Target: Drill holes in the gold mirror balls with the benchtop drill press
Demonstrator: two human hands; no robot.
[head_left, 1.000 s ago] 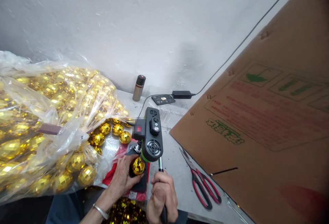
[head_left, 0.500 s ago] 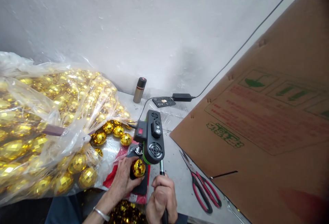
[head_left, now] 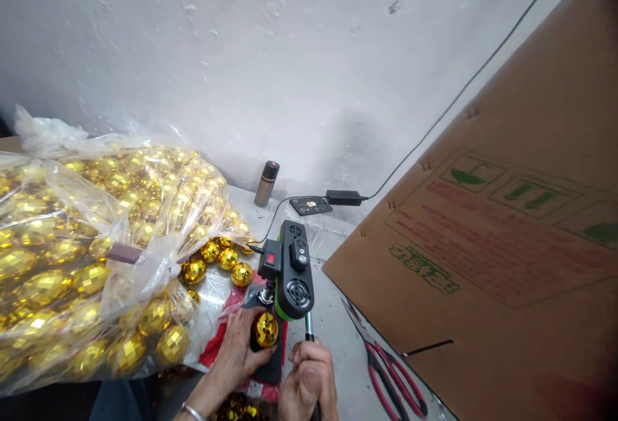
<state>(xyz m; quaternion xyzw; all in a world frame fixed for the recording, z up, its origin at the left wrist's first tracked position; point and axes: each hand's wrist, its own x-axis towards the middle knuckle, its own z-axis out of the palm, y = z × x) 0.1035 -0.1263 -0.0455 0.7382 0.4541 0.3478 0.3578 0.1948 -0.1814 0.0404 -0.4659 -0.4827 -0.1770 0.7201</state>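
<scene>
Pale grey bench (head_left: pixel 348 360), dark specks scattered. Back: upright tan cylindrical bottle with black cap (head_left: pixel 266 184), flat black patterned rectangle (head_left: pixel 309 206). Front right: red-and-black-handled scissors (head_left: pixel 371 346). Front middle: red plastic sheet (head_left: pixel 211 346). Left: bulging clear plastic bag (head_left: pixel 149 268), faceted gold balls (head_left: pixel 172 342) inside.

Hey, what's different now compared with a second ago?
The view shifted, so things sit lower in the picture. Nothing was visibly taken or let go. The left hand still holds the gold ball, the right hand still grips the lever; the scissors and black device stayed put.
</scene>
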